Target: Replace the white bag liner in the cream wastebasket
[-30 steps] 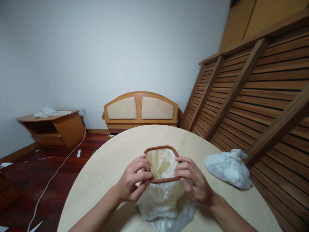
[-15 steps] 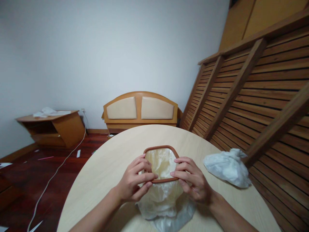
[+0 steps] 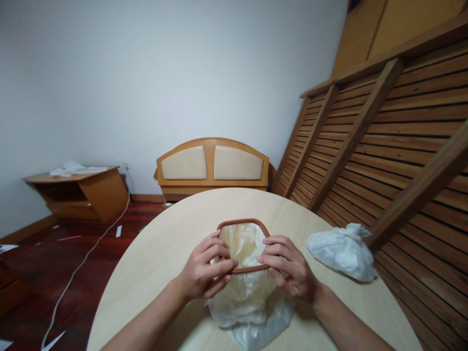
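Observation:
A small trash can stands near the front of the round table, with a thin, translucent white plastic bag (image 3: pixel 241 304) lining it and hanging down outside. Around its mouth runs a brown rounded-square rim ring (image 3: pixel 252 269). My left hand (image 3: pixel 208 265) grips the ring at its left and front-left, thumb below and fingers over the edge. On the opposite side, my right hand (image 3: pixel 290 265) holds the ring's right and front-right in the same way. The can's body is mostly hidden by the bag.
A knotted, filled white plastic bag (image 3: pixel 343 252) lies at the right of the round pale table (image 3: pixel 157 263). Slatted wooden bed frame (image 3: pixel 351 146) leans along the right. Behind are a headboard (image 3: pixel 212 165) and, left, a low cabinet (image 3: pixel 109 190). A cable (image 3: pixel 80 268) crosses the floor.
Both hands keep their hold on the rim ring, which sits very slightly higher in view. The view has shifted a little; otherwise little differs.

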`<move>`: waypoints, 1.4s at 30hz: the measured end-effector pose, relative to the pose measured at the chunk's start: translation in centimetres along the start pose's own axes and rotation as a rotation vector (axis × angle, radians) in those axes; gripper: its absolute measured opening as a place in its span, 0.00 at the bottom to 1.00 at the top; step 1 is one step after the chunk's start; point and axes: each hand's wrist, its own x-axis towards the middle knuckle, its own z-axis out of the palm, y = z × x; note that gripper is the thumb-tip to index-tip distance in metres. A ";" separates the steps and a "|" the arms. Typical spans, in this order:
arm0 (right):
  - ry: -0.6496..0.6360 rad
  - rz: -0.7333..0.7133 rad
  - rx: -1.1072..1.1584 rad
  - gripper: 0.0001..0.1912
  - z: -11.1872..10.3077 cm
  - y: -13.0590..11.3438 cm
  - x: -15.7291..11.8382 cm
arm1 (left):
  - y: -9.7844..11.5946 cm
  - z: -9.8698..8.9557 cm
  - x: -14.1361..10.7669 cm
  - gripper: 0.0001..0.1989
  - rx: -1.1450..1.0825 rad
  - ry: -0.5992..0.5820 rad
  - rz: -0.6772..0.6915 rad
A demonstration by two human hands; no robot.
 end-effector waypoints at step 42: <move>0.172 0.037 0.000 0.15 2.1 -0.5 -0.6 | -0.4 3.0 -2.2 0.17 -0.210 0.185 -0.155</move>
